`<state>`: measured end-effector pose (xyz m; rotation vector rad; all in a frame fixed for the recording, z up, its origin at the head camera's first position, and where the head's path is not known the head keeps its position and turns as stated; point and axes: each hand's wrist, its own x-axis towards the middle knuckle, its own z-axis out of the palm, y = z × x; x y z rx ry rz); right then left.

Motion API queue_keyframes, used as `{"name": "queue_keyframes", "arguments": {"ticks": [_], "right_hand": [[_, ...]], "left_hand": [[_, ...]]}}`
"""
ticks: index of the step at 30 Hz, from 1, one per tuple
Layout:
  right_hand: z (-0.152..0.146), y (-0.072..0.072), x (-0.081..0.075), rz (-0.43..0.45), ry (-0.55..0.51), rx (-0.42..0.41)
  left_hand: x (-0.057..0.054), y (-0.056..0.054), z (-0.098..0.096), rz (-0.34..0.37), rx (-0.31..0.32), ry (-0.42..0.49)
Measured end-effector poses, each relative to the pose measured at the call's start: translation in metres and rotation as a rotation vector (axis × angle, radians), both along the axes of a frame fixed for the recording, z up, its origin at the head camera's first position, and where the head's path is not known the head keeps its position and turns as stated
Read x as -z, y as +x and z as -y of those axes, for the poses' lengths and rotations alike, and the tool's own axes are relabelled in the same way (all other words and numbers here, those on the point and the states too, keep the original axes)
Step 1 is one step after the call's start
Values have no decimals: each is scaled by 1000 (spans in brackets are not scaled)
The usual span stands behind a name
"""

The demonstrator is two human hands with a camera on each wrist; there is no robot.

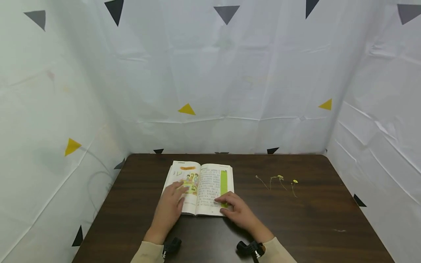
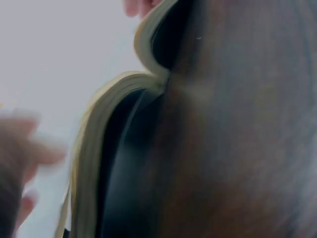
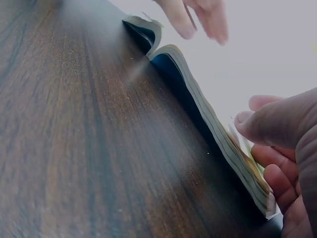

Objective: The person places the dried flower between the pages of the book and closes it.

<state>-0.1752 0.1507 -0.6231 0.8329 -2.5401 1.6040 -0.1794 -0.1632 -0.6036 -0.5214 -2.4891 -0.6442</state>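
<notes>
While left hand (image 1: 170, 201) spreads across the book's (image 1: 208, 186) edge, right hand's (image 1: 239, 211) grip is unclear.

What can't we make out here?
Head: print in the open book, too small.
Head: part of the left page's illustration, under the left hand.
Head: petals of the yellow flowers, too small.
Left wrist: the left hand, blurred and cut off by the left edge.
Right wrist: whether the right hand pinches a page; its thumb hides the contact.
</notes>
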Motion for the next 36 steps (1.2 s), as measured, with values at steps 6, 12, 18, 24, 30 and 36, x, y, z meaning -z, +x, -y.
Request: {"name": "queue_keyframes", "arguments": {"ticks": [6, 12, 18, 24, 30, 36], "right_hand": [[-1, -1, 3, -23, 1, 4], [0, -2, -2, -18, 2, 10], [-1, -1, -4, 20, -36, 55], [-7, 3, -13, 215, -168, 137], [-34, -5, -26, 257, -74, 393], [-82, -19, -33, 145, 252, 678]], "left_hand": [[4, 7, -16, 224, 254, -87], [9, 9, -20, 350, 225, -114], [15, 7, -21, 337, 231, -97], [18, 9, -21, 376, 220, -77], [16, 8, -21, 384, 222, -55], [16, 7, -22, 371, 221, -53]]}}
